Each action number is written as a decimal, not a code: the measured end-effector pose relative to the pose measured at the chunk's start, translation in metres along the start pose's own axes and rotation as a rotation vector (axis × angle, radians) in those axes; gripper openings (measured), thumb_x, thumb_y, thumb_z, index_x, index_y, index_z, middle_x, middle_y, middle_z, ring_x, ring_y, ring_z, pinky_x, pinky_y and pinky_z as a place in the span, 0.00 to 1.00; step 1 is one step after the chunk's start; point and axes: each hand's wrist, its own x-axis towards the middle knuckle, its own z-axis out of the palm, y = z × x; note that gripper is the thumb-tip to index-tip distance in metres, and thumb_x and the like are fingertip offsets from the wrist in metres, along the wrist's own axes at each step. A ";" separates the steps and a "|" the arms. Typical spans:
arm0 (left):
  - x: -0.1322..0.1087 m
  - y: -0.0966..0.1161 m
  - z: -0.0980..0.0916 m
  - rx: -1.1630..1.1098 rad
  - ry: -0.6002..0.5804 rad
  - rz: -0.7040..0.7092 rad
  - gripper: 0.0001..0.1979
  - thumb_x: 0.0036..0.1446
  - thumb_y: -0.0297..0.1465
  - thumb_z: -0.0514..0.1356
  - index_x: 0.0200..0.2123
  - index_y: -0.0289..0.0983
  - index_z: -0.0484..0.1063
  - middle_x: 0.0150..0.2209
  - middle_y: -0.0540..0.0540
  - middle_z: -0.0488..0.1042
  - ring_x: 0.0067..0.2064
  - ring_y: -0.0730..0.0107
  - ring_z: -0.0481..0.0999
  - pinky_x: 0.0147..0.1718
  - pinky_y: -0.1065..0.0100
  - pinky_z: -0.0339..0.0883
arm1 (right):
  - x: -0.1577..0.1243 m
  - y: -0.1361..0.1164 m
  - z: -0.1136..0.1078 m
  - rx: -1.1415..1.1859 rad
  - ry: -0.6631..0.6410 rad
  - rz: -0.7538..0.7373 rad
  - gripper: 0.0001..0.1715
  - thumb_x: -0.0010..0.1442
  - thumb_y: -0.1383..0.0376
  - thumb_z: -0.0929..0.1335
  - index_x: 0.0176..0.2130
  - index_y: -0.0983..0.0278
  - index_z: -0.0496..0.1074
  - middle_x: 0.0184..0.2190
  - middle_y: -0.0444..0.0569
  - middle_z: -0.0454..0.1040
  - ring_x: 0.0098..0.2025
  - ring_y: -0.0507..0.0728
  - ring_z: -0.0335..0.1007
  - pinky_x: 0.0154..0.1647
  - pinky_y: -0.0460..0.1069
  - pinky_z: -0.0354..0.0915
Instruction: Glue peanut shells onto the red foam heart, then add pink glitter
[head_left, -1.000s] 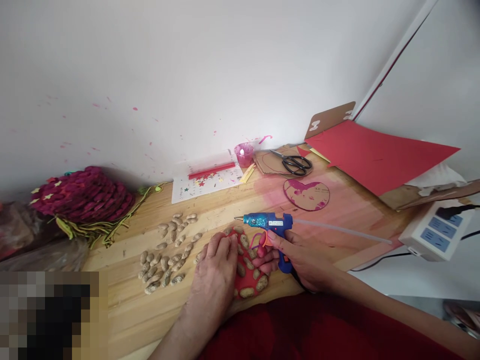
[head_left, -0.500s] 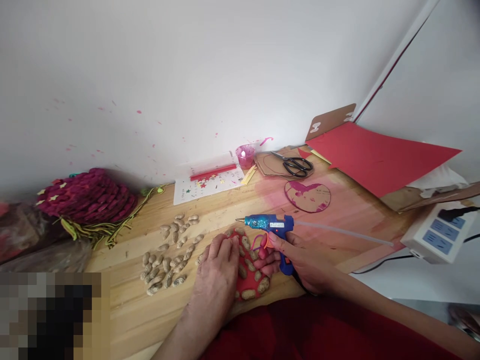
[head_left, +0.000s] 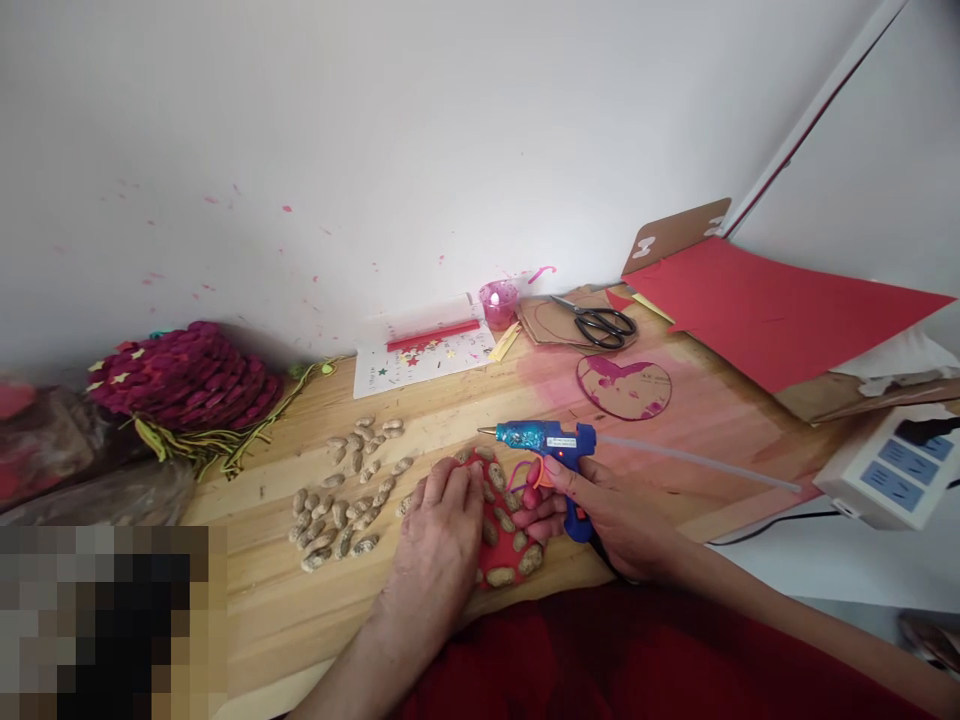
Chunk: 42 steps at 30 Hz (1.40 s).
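Panel of flat red material (head_left: 496, 555), studded with whole tan peanuts (head_left: 501, 577), in head view. Lies on the pale wooden table (head_left: 262, 620), just beyond the dark red clothing (head_left: 585, 650), partly covered by the left hand (head_left: 442, 520). Across the panel's far edge, as seen from above: blue plastic glue gun with glittery turquoise barrel and metal tip (head_left: 540, 440), gripped at the handle by the right hand (head_left: 607, 510), with the thumb near an orange trigger. Has its long axis running crosswise, tip pointing left, rear past the panel's right edge. At the tip end, nearer to the left hand's fingers than to the right's. Cannot tell how high above the panel.

On the left, draped over the panel's left part, with fingers bent and tips hidden; cannot tell whether pinching anything or only pressing.

Looks bright red, rounded on the right, with wrinkled shells spaced around rim and middle and bare gaps between.

Left of the panel, loose tan peanuts in a scatter (head_left: 339, 513). Right of it, a long translucent glue stick (head_left: 697, 461), running out from the gun's rear. Beyond it to the right, a magenta-edged cardboard heart (head_left: 634, 390), then black-handled scissors (head_left: 604, 327).
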 end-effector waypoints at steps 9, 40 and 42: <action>0.000 0.000 0.000 0.003 -0.018 -0.006 0.22 0.63 0.23 0.59 0.60 0.27 0.70 0.50 0.35 0.74 0.58 0.49 0.68 0.55 0.54 0.70 | 0.000 0.001 -0.002 0.014 -0.022 0.001 0.21 0.59 0.50 0.75 0.38 0.64 0.74 0.30 0.46 0.79 0.34 0.56 0.83 0.33 0.47 0.78; -0.001 0.000 0.009 0.032 0.074 -0.015 0.23 0.60 0.20 0.60 0.59 0.28 0.70 0.47 0.37 0.75 0.55 0.51 0.70 0.52 0.56 0.72 | -0.001 0.001 0.004 -0.028 0.075 0.005 0.18 0.62 0.51 0.74 0.38 0.64 0.72 0.30 0.48 0.80 0.31 0.55 0.82 0.32 0.47 0.77; 0.000 0.000 0.008 0.026 0.083 0.007 0.23 0.60 0.21 0.61 0.59 0.27 0.71 0.47 0.37 0.75 0.56 0.51 0.69 0.52 0.57 0.72 | -0.001 0.002 0.003 -0.033 0.058 0.003 0.18 0.63 0.51 0.73 0.39 0.64 0.72 0.30 0.48 0.80 0.31 0.54 0.81 0.32 0.47 0.77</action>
